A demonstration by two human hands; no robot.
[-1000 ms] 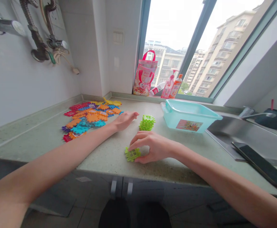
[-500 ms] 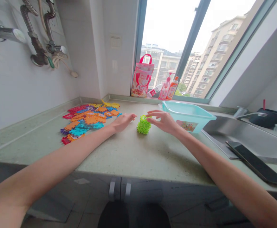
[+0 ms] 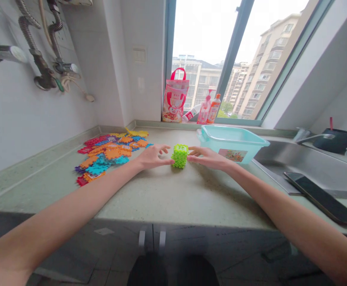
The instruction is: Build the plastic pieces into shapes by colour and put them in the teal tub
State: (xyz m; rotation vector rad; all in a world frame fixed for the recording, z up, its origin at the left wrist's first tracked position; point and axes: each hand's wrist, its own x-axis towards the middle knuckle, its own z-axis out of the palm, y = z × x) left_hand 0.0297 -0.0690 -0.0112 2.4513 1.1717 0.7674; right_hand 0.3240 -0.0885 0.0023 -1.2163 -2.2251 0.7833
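Near the centre of the frame, an upright stack of lime-green interlocking tiles point(image 3: 180, 157), with a window-like grid on its top face, resting on the pale speckled surface point(image 3: 167, 202). To its left, the left hand point(image 3: 154, 157), with fingers loosely bent, wide of the thumb, and thumb tip at the stack's left side. To its right, the right hand point(image 3: 206, 158), with thumb and fingers parted, fingertips at the stack's right side; firmness of contact impossible to tell. Left of centre, a spread heap of orange, blue, red, purple and yellow interlocking tiles point(image 3: 110, 153). Right of centre, behind the right hand, a turquoise plastic tub point(image 3: 252, 149) with a picture label. At the right of the frame, a steel sink point(image 3: 295, 161) and, overlapping its near rim, a dark smartphone point(image 3: 319, 194). At upper centre, beside the window, a pink handled bag point(image 3: 176, 103) and a pink pump bottle point(image 3: 204, 111).
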